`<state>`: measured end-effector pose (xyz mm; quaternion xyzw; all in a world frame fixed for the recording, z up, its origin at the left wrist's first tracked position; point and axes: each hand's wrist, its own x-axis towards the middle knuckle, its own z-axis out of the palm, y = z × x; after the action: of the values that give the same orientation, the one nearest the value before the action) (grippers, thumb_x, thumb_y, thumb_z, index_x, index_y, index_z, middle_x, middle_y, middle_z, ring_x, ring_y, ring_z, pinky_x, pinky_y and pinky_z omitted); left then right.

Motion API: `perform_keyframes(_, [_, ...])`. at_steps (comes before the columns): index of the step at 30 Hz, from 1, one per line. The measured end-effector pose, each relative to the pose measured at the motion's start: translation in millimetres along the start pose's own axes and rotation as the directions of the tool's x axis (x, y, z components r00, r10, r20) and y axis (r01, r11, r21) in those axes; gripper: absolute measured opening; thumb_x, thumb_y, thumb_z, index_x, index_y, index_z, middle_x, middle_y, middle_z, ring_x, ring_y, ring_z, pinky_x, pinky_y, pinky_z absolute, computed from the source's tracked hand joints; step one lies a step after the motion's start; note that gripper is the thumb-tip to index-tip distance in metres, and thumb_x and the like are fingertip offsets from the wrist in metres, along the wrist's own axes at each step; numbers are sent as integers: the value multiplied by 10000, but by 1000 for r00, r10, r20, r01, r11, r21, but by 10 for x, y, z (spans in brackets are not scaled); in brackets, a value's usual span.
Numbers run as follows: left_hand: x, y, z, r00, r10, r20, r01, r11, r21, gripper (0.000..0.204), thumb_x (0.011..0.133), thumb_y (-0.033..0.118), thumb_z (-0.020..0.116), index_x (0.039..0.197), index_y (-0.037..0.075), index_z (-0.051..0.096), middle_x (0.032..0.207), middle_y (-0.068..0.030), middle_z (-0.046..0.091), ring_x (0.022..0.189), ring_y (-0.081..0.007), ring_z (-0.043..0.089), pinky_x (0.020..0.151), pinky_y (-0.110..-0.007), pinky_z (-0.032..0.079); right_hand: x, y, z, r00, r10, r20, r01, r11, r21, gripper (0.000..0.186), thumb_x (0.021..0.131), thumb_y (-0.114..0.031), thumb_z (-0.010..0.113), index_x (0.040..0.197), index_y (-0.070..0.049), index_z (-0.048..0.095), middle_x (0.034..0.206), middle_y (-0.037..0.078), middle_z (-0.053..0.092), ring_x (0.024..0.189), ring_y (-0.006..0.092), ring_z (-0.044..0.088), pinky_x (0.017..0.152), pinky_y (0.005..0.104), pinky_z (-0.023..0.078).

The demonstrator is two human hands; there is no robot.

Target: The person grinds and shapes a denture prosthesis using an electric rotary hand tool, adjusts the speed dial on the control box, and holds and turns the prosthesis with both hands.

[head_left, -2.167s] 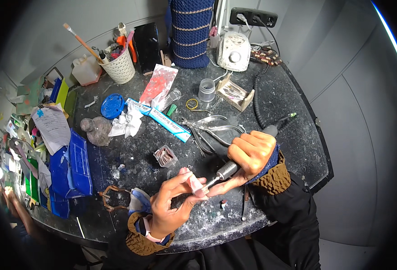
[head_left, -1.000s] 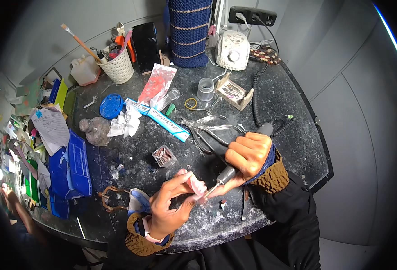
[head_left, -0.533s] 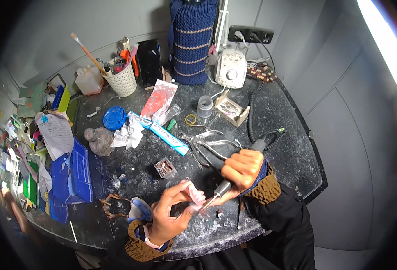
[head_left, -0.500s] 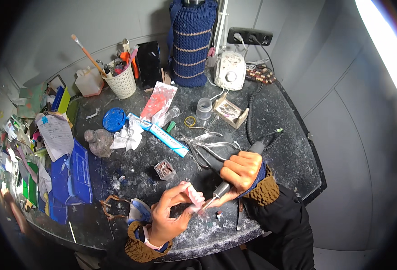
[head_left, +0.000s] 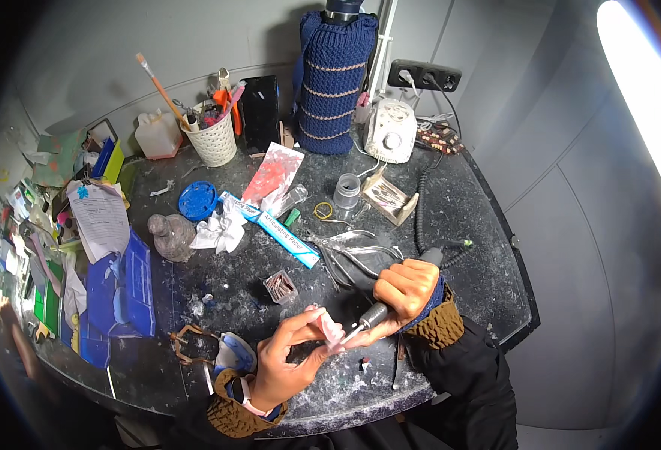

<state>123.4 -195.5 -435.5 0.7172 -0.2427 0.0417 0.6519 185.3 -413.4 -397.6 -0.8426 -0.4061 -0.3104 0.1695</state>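
Note:
Between the thumb and fingers of my left hand (head_left: 287, 358) is a small pink denture (head_left: 330, 328), tilted over the table's front part. My right hand (head_left: 401, 296) is wrapped round a dark rotary handpiece (head_left: 375, 314), its thumb stretched toward the denture. The thin bur (head_left: 351, 333) at the handpiece's tip points at the denture's lower edge; whether it touches I cannot tell. From the handpiece's rear end, a coiled black cord (head_left: 421, 206) runs back toward a white control box (head_left: 390, 132). A dental articulator (head_left: 233, 352) with a blue-and-white cast lies beside my left wrist.
Metal pliers (head_left: 353, 251) lie just beyond my right hand. A small clear box of strips (head_left: 280, 286) stands ahead of my left hand. Farther back are a blue-and-white carton (head_left: 289, 238), a blue lid (head_left: 197, 200) and a white tool cup (head_left: 214, 144). Blue trays (head_left: 131, 289) crowd the left.
The whole view has shifted slightly, with the background lower and farther right. In my left hand the denture has turned a little; my right hand still grips the handpiece close to it.

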Motion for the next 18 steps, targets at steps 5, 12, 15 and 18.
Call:
perform_keyframes(5, [-5, 10, 5, 1000, 10, -4, -10, 1000, 12, 523, 782, -36, 684, 1221, -49, 400, 959, -193, 659, 896, -244, 667, 802, -333, 535, 27, -12, -11, 1000, 26, -6, -26, 1000, -3, 715, 512, -707, 735, 542, -98, 363, 496, 10, 325, 398, 163, 411, 388, 283, 307])
perform_keyframes(12, [-21, -5, -5, 1000, -12, 9, 12, 1000, 28, 521, 783, -22, 691, 1214, -60, 400, 965, -201, 659, 880, -241, 670, 792, -325, 538, -23, 25, 23, 1000, -1, -4, 1, 1000, 23, 746, 464, -729, 741, 538, -101, 346, 486, 3, 325, 386, 160, 404, 379, 278, 291])
perform_keyframes(15, [-15, 8, -3, 1000, -7, 10, 7, 999, 35, 518, 786, -20, 689, 1215, -58, 401, 956, -197, 661, 881, -241, 670, 798, -323, 535, 38, 19, -12, 1000, 13, -11, -12, 1000, 26, 747, 459, -729, 746, 528, -103, 344, 477, 0, 319, 380, 159, 400, 378, 278, 287])
perform_keyframes(18, [-9, 20, -3, 1000, 1, 17, -1, 999, 44, 511, 791, -17, 685, 1216, -57, 404, 942, -195, 664, 886, -242, 670, 809, -327, 529, 40, 26, 2, 999, 43, -21, -42, 998, 49, 742, 457, -725, 748, 521, -105, 347, 473, -2, 319, 378, 158, 399, 377, 280, 285])
